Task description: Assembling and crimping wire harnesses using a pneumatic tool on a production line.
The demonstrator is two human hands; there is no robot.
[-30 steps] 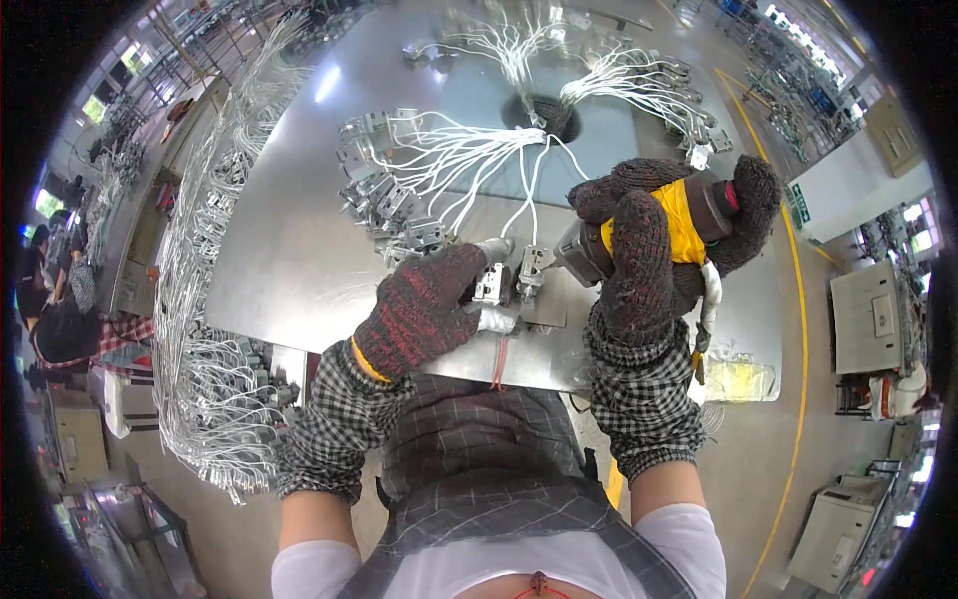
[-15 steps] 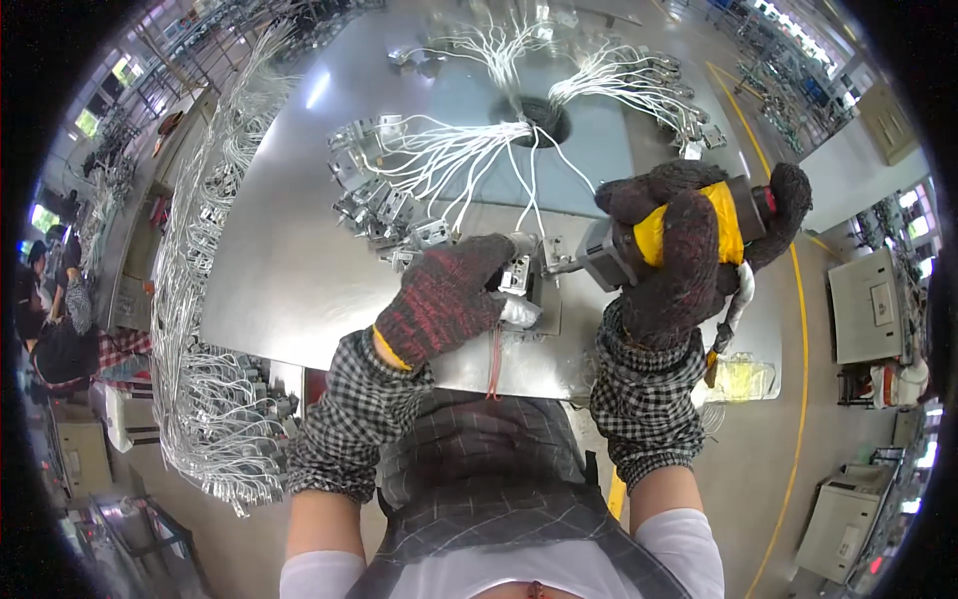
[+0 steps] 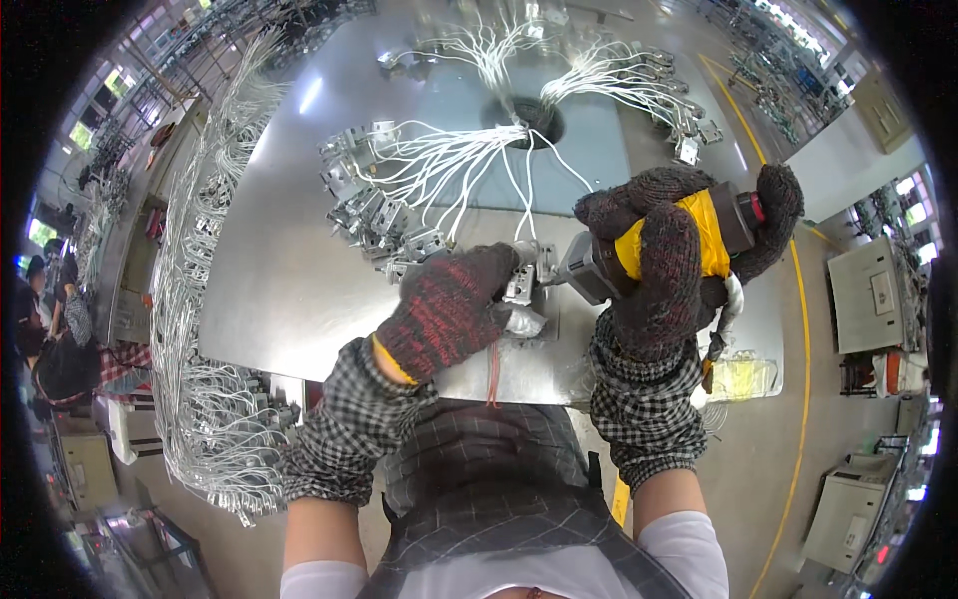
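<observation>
My left hand (image 3: 449, 309), in a dark red-flecked knit glove, presses on a small metal bracket part (image 3: 523, 285) at the near edge of a shiny steel table (image 3: 279, 270). My right hand (image 3: 664, 265), gloved the same way, grips a yellow and grey power screwdriver (image 3: 699, 245) laid sideways, its nose against the bracket. White wires (image 3: 449, 165) fan out from a round hole (image 3: 529, 115) in the table to several metal parts (image 3: 369, 215) lying left of my left hand.
More wired parts (image 3: 659, 95) lie at the table's far right. Bundles of silvery wire harnesses (image 3: 200, 399) hang along the table's left side. A clear bag (image 3: 743, 379) sits at the near right corner. Grey machines (image 3: 868, 295) stand right of a yellow floor line (image 3: 803, 329). People (image 3: 60, 329) are at far left.
Both hands have shifted right and slightly up the table. The screwdriver has stayed against the bracket under my left hand.
</observation>
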